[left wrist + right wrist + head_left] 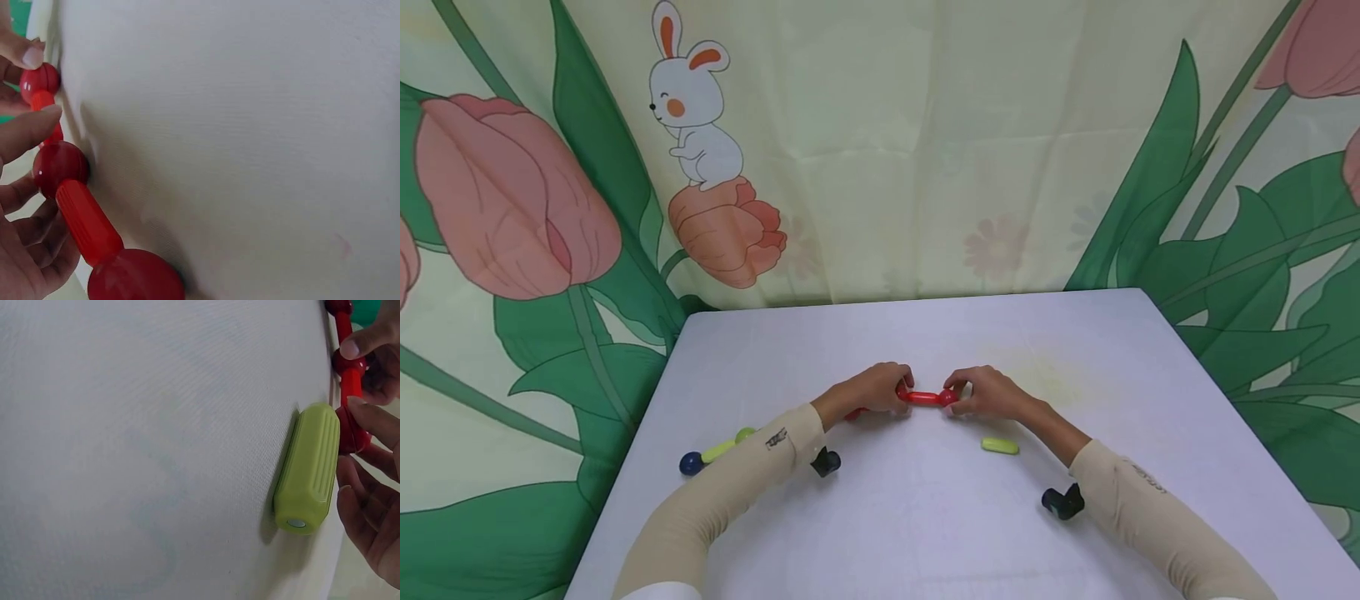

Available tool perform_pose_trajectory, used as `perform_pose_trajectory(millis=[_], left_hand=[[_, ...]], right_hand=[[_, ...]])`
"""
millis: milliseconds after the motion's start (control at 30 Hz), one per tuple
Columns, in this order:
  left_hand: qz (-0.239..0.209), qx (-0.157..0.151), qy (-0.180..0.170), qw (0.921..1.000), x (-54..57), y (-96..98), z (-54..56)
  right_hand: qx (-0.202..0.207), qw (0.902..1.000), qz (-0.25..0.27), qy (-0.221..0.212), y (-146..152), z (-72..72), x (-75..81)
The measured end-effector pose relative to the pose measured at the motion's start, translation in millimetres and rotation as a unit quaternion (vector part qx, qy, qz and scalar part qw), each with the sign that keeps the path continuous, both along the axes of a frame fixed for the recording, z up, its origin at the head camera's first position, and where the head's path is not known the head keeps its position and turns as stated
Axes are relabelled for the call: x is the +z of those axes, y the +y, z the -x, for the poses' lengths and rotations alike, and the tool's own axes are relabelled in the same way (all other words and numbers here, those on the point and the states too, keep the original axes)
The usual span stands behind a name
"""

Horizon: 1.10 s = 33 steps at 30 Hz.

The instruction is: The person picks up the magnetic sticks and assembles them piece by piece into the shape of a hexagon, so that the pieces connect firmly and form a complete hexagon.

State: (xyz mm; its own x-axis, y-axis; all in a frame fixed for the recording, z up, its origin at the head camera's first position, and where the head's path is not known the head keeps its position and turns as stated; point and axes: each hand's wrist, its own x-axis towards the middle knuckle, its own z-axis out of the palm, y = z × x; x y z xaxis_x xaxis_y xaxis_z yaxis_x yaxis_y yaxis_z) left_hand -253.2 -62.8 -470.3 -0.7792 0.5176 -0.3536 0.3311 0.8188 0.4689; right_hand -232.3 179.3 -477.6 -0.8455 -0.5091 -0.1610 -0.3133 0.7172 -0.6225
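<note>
A straight chain of red balls and red rods runs between the two hands above the white table. The left hand [880,388] pinches the middle red ball [61,169] between thumb and fingers. From there a ribbed red rod [89,222] leads to another red ball [136,278] on the near side. At the chain's other end, the right hand [992,392] holds a red ball [949,397] joined to the short red rod [923,399] between the hands. Close below the right hand lies a loose light-green rod [306,472] with a small metal disc in its end.
Left on the table [917,533], a dark blue ball [691,463], a light-green rod [718,451] and a green ball [745,434] stand in line, partly behind the left forearm. Black wrist cameras [1063,502] hang under both sleeves. A printed curtain [880,167] hangs behind.
</note>
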Motion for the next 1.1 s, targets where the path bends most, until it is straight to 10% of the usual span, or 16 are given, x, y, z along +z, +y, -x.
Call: perform_pose_trajectory(millis=[1100], left_hand=[[0.004,-0.074,0.032,0.9967,-0.6,55.3,0.0]], right_hand=[[-0.042,0.9984,0.036,-0.005,47.2,-25.5,-5.5]])
